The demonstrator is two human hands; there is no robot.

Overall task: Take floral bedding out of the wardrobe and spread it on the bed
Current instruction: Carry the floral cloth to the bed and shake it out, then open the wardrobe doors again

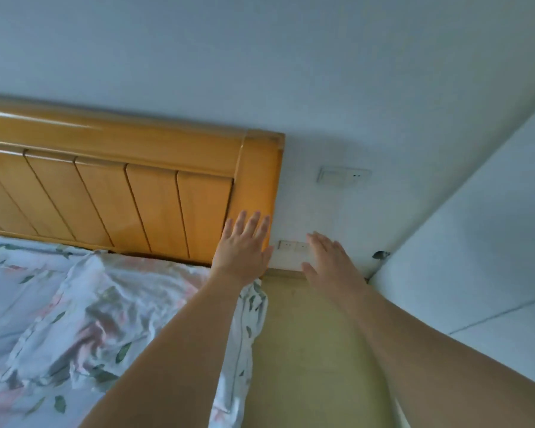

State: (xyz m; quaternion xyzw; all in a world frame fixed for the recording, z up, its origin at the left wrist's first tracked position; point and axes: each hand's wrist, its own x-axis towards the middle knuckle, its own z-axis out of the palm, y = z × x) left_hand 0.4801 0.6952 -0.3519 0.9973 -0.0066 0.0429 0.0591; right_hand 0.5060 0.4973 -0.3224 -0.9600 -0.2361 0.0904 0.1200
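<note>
The floral bedding (84,319), white with pink flowers and green leaves, lies rumpled over the bed at the lower left, its edge hanging down the bed's right side. My left hand (244,245) reaches out with straight fingers in front of the right post of the wooden headboard (112,186), above the bedding's top corner, holding nothing. My right hand (328,254) is stretched out beside it, fingers straight, over the gap between bed and wall, also empty. The wardrobe is out of view.
A pale wall carries a socket plate (294,246) low down just behind my hands and a switch plate (342,177) higher up. A yellowish floor strip (309,350) runs beside the bed. A white panel (476,273) closes off the right.
</note>
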